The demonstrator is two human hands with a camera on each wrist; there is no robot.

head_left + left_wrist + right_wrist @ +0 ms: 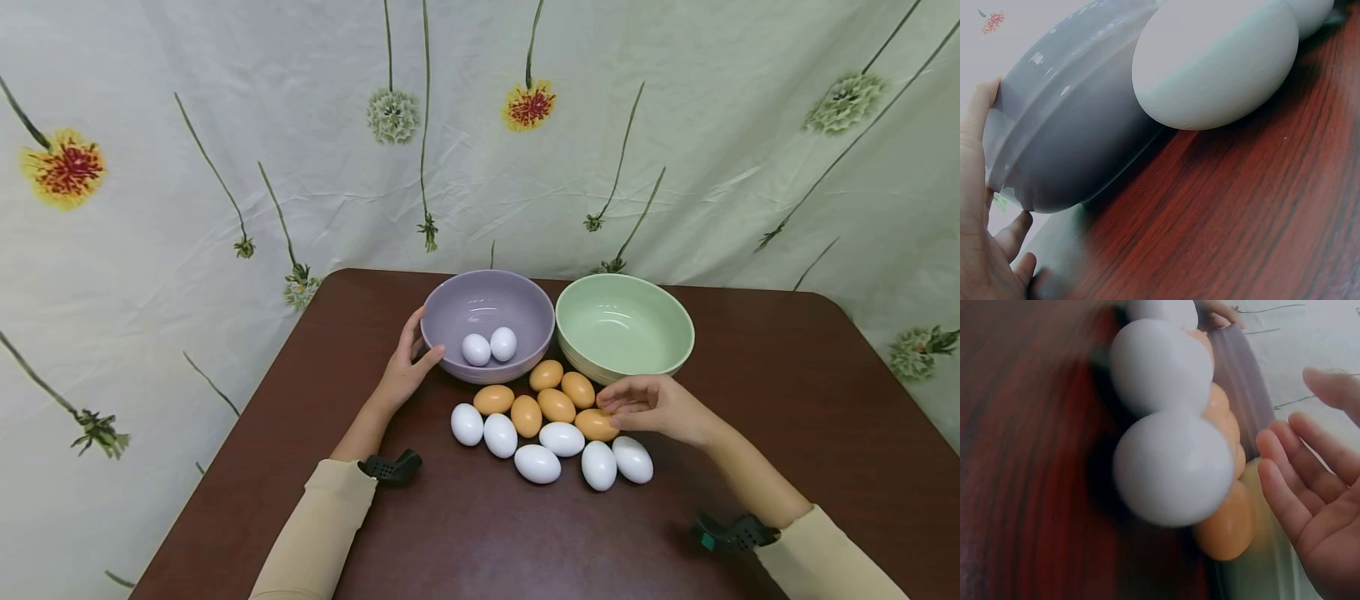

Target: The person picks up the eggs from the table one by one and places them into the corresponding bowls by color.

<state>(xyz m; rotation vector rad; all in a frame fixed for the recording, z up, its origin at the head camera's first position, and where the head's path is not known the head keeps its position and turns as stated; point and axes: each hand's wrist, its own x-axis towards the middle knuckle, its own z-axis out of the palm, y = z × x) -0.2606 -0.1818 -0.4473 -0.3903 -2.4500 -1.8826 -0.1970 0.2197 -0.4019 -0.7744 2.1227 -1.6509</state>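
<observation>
My left hand (405,367) holds the purple bowl (487,292) at its left side, thumb at the rim. In the left wrist view its fingertips meet the outer wall. Two white eggs (503,343) lie inside this bowl. My right hand (656,407) hovers over the right end of the brown eggs (557,406), fingers loosely bent and nothing in them. Nearest below its fingertips is one brown egg (595,426); another behind it is partly hidden by the hand. In the right wrist view the thumb stands well apart from the fingers (1316,469).
A green bowl (622,321) stands right of the purple one, close beside it. Several white eggs (537,464) lie in front of the brown ones on the dark wooden table (465,533). Behind the table hangs a flower-print cloth (315,108).
</observation>
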